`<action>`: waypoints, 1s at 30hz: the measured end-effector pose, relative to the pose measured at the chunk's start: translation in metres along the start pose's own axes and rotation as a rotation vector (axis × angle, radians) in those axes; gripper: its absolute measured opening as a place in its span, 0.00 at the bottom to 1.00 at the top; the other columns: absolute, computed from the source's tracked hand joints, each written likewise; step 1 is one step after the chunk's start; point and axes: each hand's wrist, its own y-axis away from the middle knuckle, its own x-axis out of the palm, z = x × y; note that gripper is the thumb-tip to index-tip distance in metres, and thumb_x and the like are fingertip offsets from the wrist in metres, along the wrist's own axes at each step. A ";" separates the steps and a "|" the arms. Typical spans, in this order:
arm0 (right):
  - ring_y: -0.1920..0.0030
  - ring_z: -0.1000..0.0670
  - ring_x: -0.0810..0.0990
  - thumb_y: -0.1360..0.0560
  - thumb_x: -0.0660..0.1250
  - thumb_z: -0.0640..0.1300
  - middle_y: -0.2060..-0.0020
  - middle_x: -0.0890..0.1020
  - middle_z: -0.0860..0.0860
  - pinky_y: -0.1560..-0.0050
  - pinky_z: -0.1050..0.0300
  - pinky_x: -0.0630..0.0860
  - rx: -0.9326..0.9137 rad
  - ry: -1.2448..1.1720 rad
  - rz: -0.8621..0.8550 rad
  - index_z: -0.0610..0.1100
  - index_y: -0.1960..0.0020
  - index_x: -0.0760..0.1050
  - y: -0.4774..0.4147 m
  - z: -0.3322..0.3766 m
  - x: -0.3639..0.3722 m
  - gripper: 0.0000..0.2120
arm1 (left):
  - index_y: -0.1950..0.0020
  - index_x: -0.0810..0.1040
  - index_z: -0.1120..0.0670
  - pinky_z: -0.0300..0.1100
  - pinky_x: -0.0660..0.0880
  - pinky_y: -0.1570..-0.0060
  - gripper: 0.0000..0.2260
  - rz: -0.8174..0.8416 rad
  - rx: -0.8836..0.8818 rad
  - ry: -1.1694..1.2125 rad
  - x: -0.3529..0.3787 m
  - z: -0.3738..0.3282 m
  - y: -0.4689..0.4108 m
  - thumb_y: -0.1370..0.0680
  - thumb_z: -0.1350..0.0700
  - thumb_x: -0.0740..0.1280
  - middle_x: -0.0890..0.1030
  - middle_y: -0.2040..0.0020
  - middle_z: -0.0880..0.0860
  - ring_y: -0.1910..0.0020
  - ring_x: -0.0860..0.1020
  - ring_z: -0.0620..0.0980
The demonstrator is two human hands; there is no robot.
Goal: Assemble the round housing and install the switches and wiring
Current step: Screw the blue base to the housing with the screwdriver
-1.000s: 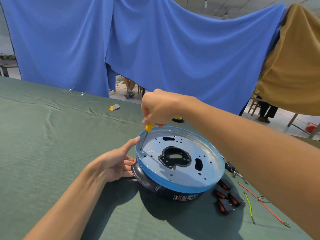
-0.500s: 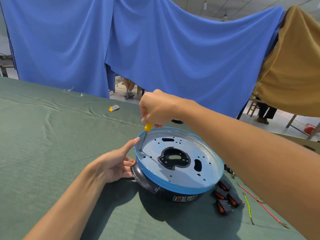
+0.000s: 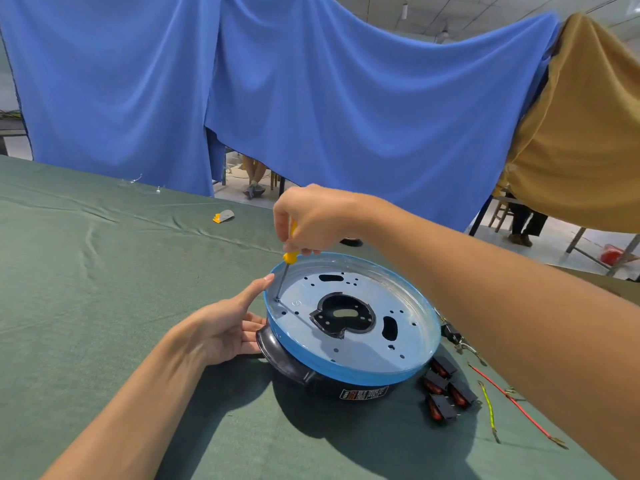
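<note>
The housing (image 3: 408, 327) sits just right of the frame's centre on the green-covered table (image 3: 104, 306). It has a black base with a side handle, and a round grey metal plate with a blue rim faces up. The right hand (image 3: 311, 220), reaching in from the right edge, is curled round the yellow handle of a screwdriver (image 3: 284, 271). The tool stands nearly upright, and its tip rests on the plate close to the rim's left side. The left hand (image 3: 221, 327), coming from the lower left, lies with its fingers straight against the housing's left side. Its index tip touches the blue rim just beside the screwdriver shaft, and its other fingers rest by the black handle. Four black switches (image 3: 446, 393) with red rockers lie in a cluster on the cloth, just right of the housing's lower edge. Red and yellow-green wires (image 3: 512, 403) lie further right, partly hidden under the right forearm. A blue curtain (image 3: 311, 98) fills the upper frame.
</note>
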 end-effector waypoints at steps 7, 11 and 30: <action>0.69 0.49 0.65 0.18 0.57 0.45 0.66 0.63 0.49 0.69 0.54 0.61 0.105 0.052 -0.223 0.47 0.66 0.57 -0.019 -0.002 0.024 0.19 | 0.49 0.76 0.65 0.45 0.79 0.70 0.34 -0.002 -0.012 0.001 0.000 -0.001 0.001 0.39 0.38 0.75 0.82 0.65 0.61 0.69 0.82 0.56; 0.67 0.45 0.68 0.19 0.59 0.46 0.68 0.66 0.47 0.70 0.55 0.62 0.109 0.024 -0.156 0.45 0.66 0.59 -0.020 -0.008 0.021 0.19 | 0.46 0.76 0.67 0.46 0.80 0.69 0.38 -0.018 -0.018 -0.006 0.000 -0.001 0.002 0.40 0.37 0.75 0.82 0.63 0.62 0.68 0.82 0.56; 0.72 0.56 0.75 0.29 0.74 0.50 0.75 0.81 0.51 0.73 0.65 0.72 -0.009 -0.057 -0.128 0.41 0.64 0.80 -0.017 -0.011 0.007 0.12 | 0.49 0.77 0.67 0.45 0.79 0.70 0.35 -0.015 -0.023 0.001 0.001 0.000 0.002 0.39 0.37 0.75 0.82 0.65 0.61 0.69 0.83 0.56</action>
